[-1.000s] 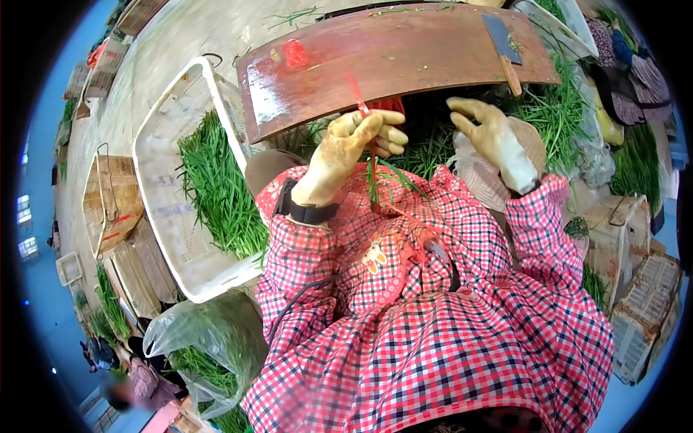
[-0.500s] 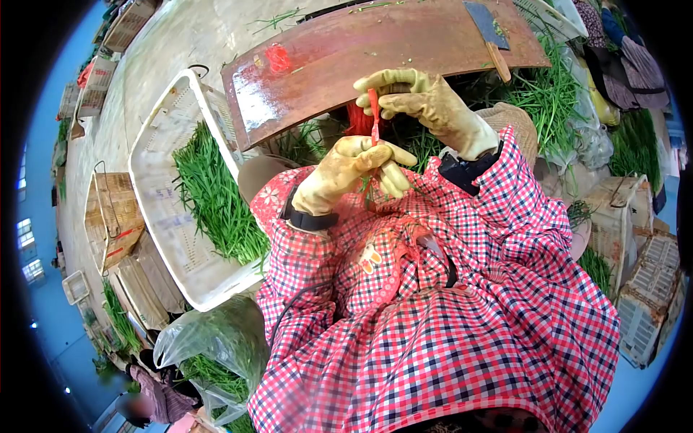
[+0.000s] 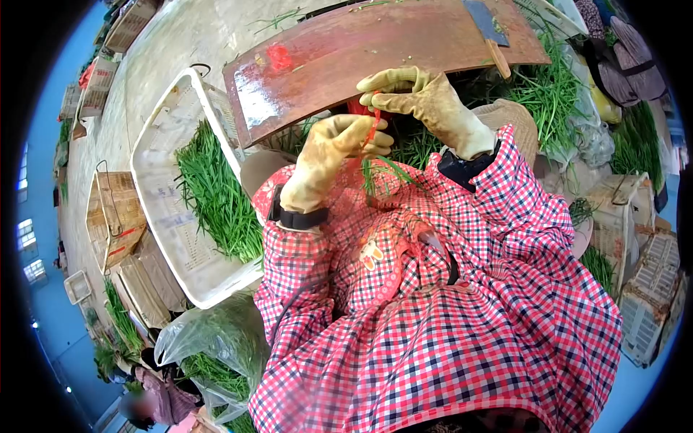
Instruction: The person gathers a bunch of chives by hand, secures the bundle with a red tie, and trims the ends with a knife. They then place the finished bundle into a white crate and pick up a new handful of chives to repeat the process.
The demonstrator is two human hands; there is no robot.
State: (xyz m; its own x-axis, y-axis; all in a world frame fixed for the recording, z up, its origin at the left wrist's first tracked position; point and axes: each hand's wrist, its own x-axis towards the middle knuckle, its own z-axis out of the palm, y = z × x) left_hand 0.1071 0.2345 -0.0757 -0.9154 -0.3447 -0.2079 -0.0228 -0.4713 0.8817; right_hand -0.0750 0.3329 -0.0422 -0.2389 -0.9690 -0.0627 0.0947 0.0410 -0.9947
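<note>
A thin red plastic strip (image 3: 373,131) runs between my two gloved hands, above my lap and just in front of the wooden board (image 3: 339,54). My right hand (image 3: 419,101) pinches its upper end between thumb and fingers. Lower down, my left hand (image 3: 339,148) has its fingers closed on the strip. A few green stalks (image 3: 386,172) hang below the left hand's fingers, over the checked apron. On the board lie a small heap of red strips (image 3: 279,58) and a cleaver (image 3: 482,23), whose wooden handle juts over the near edge.
To the left stands a white plastic crate (image 3: 162,209) with long green leaves (image 3: 216,195) in it. A clear bag (image 3: 209,335) of greens sits nearer. More greens (image 3: 556,101) lie at right, beside crates (image 3: 653,281). Other people (image 3: 628,61) are at the edges.
My left hand has risen and shifted slightly left, its fingers now folded in more. The red strip looks thinner, and green stalks show below it. My right hand has barely moved.
</note>
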